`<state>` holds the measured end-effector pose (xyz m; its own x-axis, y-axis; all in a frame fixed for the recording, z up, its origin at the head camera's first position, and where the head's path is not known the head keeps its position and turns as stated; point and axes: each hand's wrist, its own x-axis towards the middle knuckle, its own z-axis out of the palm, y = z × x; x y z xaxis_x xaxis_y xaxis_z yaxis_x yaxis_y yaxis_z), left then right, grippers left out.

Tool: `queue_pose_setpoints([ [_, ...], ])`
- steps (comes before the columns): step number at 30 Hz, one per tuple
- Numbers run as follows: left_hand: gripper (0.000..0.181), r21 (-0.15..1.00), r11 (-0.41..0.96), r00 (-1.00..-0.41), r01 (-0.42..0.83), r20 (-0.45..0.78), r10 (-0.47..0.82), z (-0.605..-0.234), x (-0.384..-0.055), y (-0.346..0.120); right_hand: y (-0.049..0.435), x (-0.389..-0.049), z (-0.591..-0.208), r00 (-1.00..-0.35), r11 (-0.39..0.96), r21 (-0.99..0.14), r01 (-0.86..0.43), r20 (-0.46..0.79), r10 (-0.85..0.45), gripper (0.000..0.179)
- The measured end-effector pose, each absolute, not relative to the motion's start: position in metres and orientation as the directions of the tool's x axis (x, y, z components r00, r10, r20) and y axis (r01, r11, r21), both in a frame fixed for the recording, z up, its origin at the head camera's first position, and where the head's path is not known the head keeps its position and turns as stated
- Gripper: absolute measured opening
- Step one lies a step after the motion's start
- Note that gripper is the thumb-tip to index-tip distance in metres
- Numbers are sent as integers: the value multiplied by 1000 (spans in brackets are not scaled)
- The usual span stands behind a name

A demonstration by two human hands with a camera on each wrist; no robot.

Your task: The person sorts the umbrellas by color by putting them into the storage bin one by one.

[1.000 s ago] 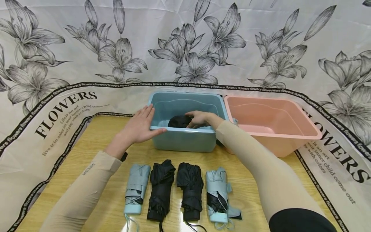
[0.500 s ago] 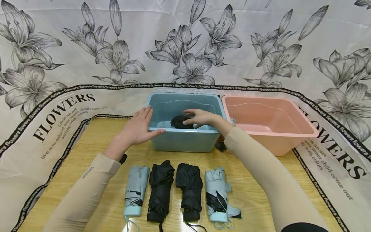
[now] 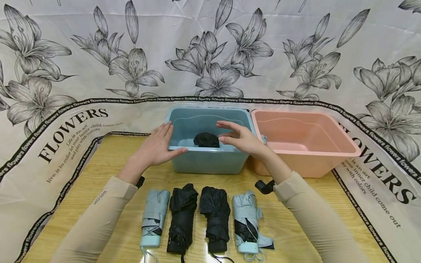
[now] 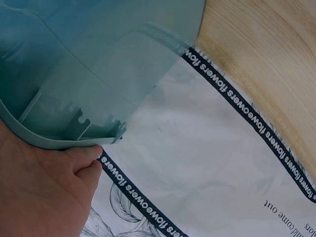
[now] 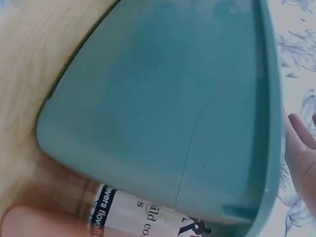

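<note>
Behind the wooden counter (image 3: pixel 108 157) we see a floral cloth (image 3: pixel 148 22). Our left hand (image 3: pixel 154 146), thumb spread from straight fingers, rests on the left rim of the blue bin (image 3: pixel 207 160). Our right hand (image 3: pixel 241 138), fingers parted and loosely bent, hovers over its right part. The black bundle (image 3: pixel 206 140) lies inside. Four folded umbrellas (image 3: pixel 182 219) lie in front; the pink bin (image 3: pixel 306 164) stands just to the right.

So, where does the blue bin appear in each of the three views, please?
Head: near the centre, the blue bin stands left of the pink bin.
Left wrist: upper left, above the left hand.
Right wrist: large, across the middle.
Shared landmark: the black band lettered "flowers".
</note>
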<state>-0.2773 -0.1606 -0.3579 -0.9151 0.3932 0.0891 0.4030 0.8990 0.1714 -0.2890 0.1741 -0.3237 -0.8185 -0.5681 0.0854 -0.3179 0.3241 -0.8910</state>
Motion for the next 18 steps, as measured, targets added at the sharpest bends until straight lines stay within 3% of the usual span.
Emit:
queue_pose_setpoints([
  [10,111,186,893,-912,409,93,399,-360,-277,-161,212,-220,-344,-864,138,-918,-372,288,-413,59],
  [18,112,193,893,-914,406,92,395,-359,-276,-161,245,-178,-389,-903,234,-909,-345,253,-347,59],
])
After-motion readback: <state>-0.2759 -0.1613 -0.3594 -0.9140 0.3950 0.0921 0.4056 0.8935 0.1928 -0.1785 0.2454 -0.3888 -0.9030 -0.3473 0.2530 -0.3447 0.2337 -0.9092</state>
